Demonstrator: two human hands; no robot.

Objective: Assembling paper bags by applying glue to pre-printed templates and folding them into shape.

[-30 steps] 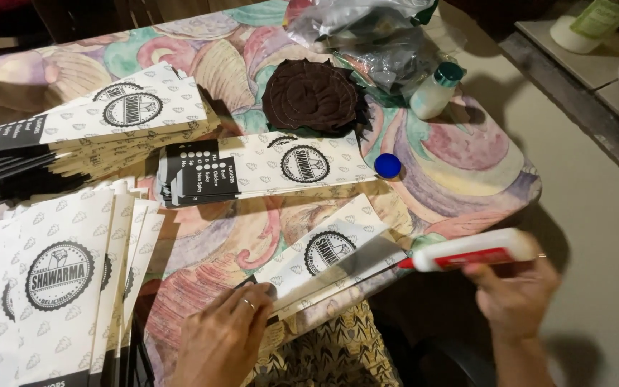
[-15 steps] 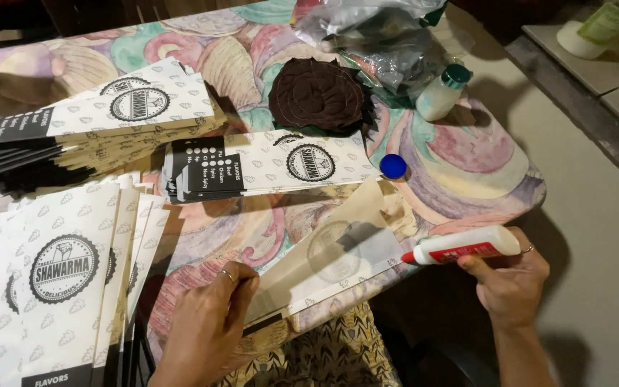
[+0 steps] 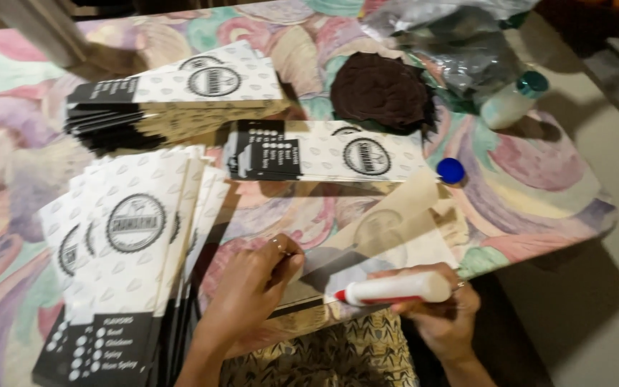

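Observation:
A flat paper sleeve (image 3: pixel 388 240) lies plain side up near the table's front edge. My left hand (image 3: pixel 256 290) presses on its left end, fingers curled on the paper. My right hand (image 3: pixel 442 315) grips a white glue bottle with a red tip (image 3: pixel 388 290), held sideways with the tip pointing left over the sleeve's near edge. Whether the tip touches the paper is unclear.
A fanned stack of printed white and black sleeves (image 3: pixel 127 261) lies at the left, another pile (image 3: pixel 173 100) behind it, and a single folded one (image 3: pixel 324 150) in the middle. A blue cap (image 3: pixel 451 170), a dark brown cloth (image 3: pixel 381 89), a small white bottle (image 3: pixel 514 100) and plastic bags (image 3: pixel 453 43) sit on the floral tablecloth (image 3: pixel 539 193).
The sleeve has been turned over from printed side to plain side. My right hand has brought the glue bottle leftward over it, and my left hand now presses its left end.

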